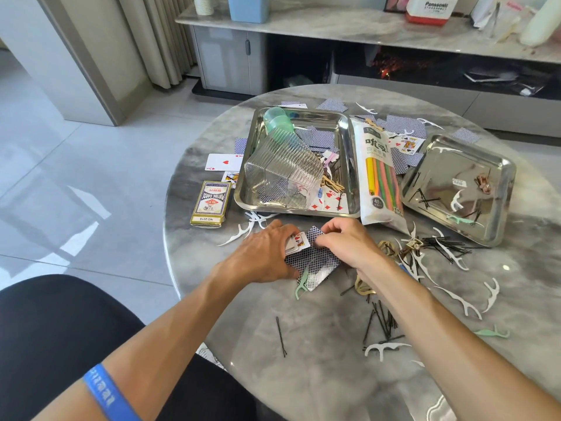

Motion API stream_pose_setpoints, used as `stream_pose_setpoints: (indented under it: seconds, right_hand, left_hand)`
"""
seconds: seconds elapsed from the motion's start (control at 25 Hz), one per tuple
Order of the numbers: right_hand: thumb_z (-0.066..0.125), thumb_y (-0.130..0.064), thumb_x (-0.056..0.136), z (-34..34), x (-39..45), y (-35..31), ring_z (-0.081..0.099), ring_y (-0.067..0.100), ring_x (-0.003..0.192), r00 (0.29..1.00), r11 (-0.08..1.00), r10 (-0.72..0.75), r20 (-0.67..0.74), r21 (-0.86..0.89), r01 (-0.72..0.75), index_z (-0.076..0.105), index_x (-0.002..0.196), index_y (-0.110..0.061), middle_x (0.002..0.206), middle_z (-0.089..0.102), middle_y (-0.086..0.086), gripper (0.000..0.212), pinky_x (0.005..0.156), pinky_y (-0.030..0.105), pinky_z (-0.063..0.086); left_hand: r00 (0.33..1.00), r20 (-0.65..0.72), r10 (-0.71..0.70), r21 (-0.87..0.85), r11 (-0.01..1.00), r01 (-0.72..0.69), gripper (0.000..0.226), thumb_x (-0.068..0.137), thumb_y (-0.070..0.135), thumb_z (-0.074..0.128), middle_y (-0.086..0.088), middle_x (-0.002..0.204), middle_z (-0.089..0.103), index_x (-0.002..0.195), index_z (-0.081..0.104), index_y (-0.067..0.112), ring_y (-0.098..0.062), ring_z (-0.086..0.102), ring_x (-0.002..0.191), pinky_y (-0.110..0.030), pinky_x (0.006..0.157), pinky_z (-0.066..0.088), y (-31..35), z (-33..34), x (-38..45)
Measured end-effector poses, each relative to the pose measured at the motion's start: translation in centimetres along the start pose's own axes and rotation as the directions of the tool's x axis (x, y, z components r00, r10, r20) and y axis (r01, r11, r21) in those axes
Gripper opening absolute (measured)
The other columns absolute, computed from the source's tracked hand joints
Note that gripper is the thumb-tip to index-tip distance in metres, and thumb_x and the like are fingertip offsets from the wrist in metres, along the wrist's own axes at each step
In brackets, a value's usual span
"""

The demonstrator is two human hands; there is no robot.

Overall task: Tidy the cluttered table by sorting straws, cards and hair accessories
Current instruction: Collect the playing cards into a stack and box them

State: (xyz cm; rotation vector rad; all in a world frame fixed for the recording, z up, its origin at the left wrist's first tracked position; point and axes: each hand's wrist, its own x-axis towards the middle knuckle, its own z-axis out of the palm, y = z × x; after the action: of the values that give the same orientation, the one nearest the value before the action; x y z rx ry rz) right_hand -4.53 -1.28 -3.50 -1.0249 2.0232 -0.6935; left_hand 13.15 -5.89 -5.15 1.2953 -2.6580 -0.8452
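Note:
My left hand (267, 253) grips a small stack of playing cards (296, 243), a face card on top. My right hand (346, 244) pinches the corner of a blue-backed card (314, 235) just beside that stack. More blue-backed cards (318, 265) lie under both hands, with a green floss pick (302, 287) on them. A packet of coloured straws (381, 177) lies between two steel trays. Black bobby pins (381, 325) and hair ties (388, 247) are scattered to the right of my hands.
The large steel tray (243, 189) holds a tipped clear ribbed container (285, 171), a green cup and cards. The smaller tray (504, 208) sits at the right with pins and picks. A card box (211, 205) lies left. White floss picks (458, 299) litter the round marble table (318, 360).

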Motion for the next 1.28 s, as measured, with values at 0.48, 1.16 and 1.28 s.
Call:
stream_pose_setpoints:
  seconds: [0.48,1.16,1.28]
  right_hand:
    - [0.063,0.009,0.088,-6.1,-2.1,-2.0,0.072,0.013,0.090,0.899,0.791,-0.438,0.010,0.480,0.380,0.067,0.099,-0.018,0.095,0.077,0.000,0.029,0.081,0.027,0.058]
    - [0.060,-0.026,0.078,-0.1,-3.5,2.8,0.050,0.015,0.101,0.552,0.293,-0.656,0.515,-0.500,0.815,0.063,0.103,-0.027,0.102,0.060,-0.010,0.026,0.079,0.033,0.044]
    - [0.057,-0.026,0.076,-1.0,-3.3,3.2,0.048,0.016,0.096,0.561,0.256,-0.630,0.537,-0.539,0.803,0.062,0.088,-0.026,0.092,0.057,-0.009,0.013,0.078,0.033,0.040]
  left_hand:
    - [0.975,0.070,-0.213,-0.911,0.385,0.150,0.008,0.088,0.033,0.070,-0.004,0.087,0.067,0.094,0.071,0.028,-0.018,0.057,0.071,-0.026,0.059,0.045,3.4,-4.1,0.1]
    - [0.830,0.225,-0.510,-0.959,0.037,0.282,0.024,0.087,0.000,0.045,-0.012,0.078,0.059,0.098,0.058,0.017,-0.022,0.057,0.048,-0.033,0.057,0.053,3.2,-3.5,0.1]
    - [0.843,0.118,-0.525,-0.836,0.406,0.369,0.015,0.086,0.007,0.056,-0.007,0.082,0.061,0.094,0.055,0.020,-0.017,0.055,0.050,-0.024,0.050,0.046,2.8,-2.7,0.2]
